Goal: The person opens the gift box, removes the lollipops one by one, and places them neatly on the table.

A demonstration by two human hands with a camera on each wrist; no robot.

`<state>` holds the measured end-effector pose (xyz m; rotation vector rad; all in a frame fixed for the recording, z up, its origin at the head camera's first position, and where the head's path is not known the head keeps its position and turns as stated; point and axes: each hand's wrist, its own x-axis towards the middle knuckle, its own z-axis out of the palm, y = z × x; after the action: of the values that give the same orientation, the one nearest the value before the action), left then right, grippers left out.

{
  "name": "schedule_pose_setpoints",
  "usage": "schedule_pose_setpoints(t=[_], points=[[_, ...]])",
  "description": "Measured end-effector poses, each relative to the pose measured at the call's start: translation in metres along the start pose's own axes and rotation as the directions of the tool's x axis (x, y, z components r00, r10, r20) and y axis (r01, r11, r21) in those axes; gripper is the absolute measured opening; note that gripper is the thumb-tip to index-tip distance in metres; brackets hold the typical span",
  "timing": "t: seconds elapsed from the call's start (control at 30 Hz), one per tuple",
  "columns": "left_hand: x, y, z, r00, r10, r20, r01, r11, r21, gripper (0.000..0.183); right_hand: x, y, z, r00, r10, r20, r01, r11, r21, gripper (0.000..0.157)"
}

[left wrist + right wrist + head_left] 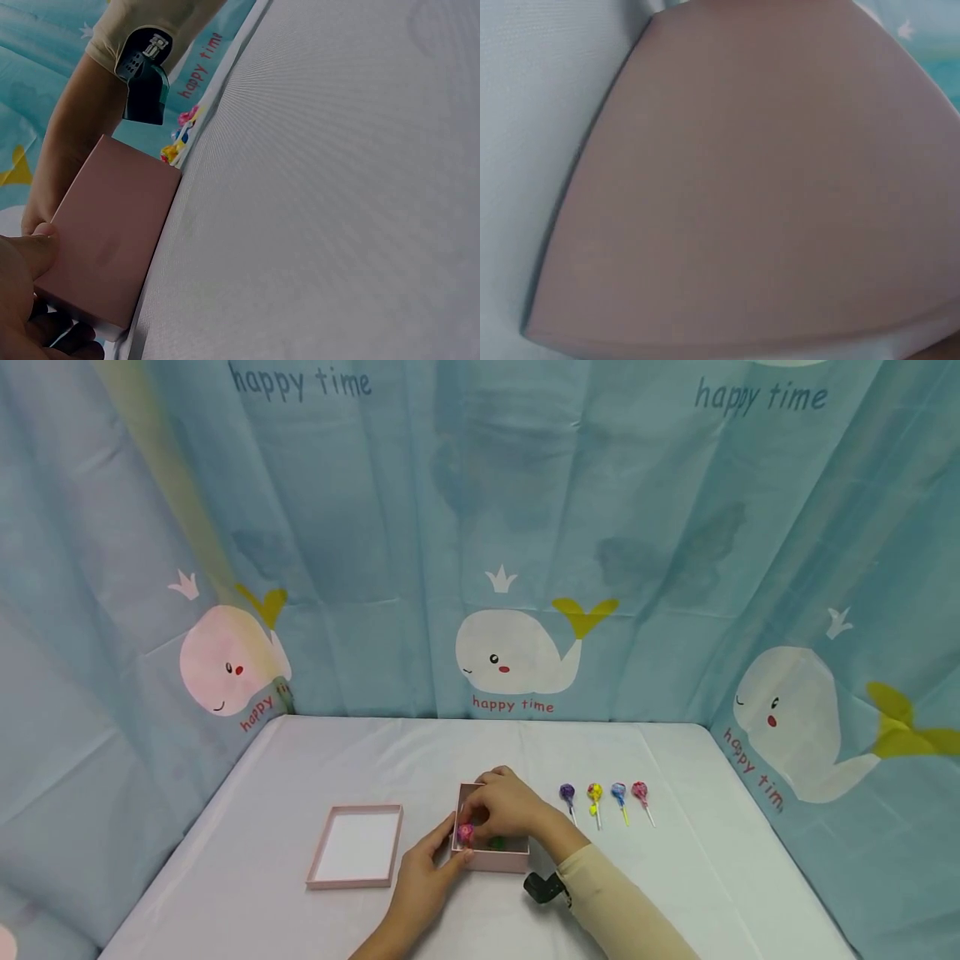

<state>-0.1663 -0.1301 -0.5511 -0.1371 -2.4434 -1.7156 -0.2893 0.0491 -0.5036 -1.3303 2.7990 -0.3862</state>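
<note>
A pink box (491,861) stands uncovered at the table's front middle. My left hand (423,881) holds its near left corner, the thumb on the front wall and the fingers along the left side; the left wrist view shows this grip on the box (112,240) too. Down inside the box, my right hand (506,806) pinches a pink lollipop (466,833) near the left wall. Something green (496,842) lies beside it, mostly hidden under the hand. In the right wrist view a wall of the box (742,187) fills most of the picture and the hand is hidden.
Left of the box lies its pink-rimmed lid (356,846), white inside facing up. To the right, several lollipops stand in a row: purple (567,792), yellow (595,791), blue (618,790) and red-pink (639,789). A whale-print curtain (517,527) surrounds the white table (247,877).
</note>
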Motion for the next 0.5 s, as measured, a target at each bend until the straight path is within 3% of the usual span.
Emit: schedule_pose_setpoints(t=[0.17, 0.5], points=[[-0.001, 0.000, 0.001, 1.000, 0.016, -0.004, -0.016, 1.000, -0.002, 0.069, -0.001, 0.005, -0.001, 1.000, 0.012, 0.001, -0.013, 0.996, 0.084, 0.021], [-0.001, 0.002, 0.001, 1.000, 0.029, -0.004, -0.029, 0.999, -0.016, 0.067, -0.004, 0.009, -0.013, 0.998, -0.063, 0.000, 0.062, 0.981, 0.183, 0.024]])
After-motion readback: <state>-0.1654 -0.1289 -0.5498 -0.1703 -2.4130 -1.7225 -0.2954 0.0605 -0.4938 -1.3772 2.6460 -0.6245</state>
